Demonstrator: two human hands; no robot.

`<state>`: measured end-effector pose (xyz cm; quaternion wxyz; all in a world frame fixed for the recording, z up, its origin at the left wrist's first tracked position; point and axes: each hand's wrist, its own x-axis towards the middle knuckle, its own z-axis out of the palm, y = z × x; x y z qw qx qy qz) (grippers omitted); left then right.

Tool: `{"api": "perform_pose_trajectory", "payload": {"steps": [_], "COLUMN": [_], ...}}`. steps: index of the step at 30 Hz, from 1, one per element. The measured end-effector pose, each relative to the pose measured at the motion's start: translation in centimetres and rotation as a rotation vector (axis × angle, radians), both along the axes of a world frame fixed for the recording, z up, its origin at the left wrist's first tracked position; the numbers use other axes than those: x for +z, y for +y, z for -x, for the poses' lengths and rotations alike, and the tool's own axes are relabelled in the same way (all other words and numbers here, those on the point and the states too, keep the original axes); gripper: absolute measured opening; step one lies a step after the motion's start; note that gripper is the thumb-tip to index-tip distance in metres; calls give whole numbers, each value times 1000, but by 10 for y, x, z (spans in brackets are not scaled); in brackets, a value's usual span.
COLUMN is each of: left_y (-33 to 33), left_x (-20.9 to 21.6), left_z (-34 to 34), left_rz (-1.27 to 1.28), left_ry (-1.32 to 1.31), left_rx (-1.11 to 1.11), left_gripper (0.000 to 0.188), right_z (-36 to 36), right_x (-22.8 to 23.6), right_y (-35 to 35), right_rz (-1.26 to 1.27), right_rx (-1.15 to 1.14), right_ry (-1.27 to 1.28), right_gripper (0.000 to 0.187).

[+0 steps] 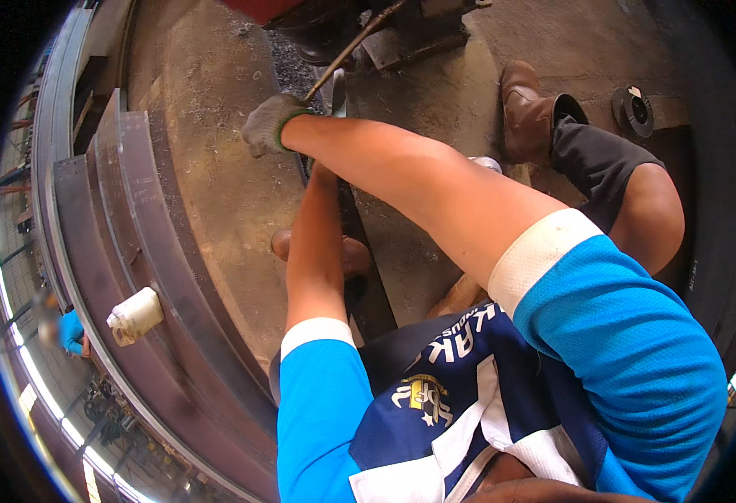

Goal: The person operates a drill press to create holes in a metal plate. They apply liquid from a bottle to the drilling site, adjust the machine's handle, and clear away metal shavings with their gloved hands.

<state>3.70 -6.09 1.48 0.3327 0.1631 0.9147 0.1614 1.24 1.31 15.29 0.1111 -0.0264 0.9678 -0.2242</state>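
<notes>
My right hand (272, 126), in a grey knit glove with a green cuff, is closed at the near end of a thin metal rod (355, 46). The rod slants up and right toward a dark machine with a red part (267, 7) at the far edge. My left forearm (317, 222) reaches up beneath my right forearm. The left hand is mostly hidden there, with only a bit of green cuff showing, so its fingers cannot be seen. A shiny flat metal piece (339, 92) stands just right of the rod.
Metal shavings lie on the brown floor plates around the machine. Long steel beams (154, 210) run along the left, with a white plastic bottle (136, 316) on them. My brown boot (525, 113) and a black spool-like disc (633, 111) are at right. Another person (72, 332) is far left.
</notes>
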Motion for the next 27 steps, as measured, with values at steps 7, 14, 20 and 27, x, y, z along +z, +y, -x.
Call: {"api": "perform_pose_trajectory", "payload": {"steps": [7,14,20,27], "left_y": [-47,-144,-105,4], "left_x": [-27,14,15,-29], "left_z": [-45,-2,45,-1], "left_rz": [154,258,254,56], "left_ry": [115,153,103,23], "left_rx": [-588,-439,81,-36], "left_gripper": [39,39,51,45], "right_z": [9,2,-1,1], "right_x": [-4,-7,-1,1], "right_y": [-5,-2,-1,1], "right_rz": [-48,-34,-14,12], "right_rx": [2,10,10,-28], "right_ry": [-30,21,16,-23], "right_gripper": [37,37,36,36]}}
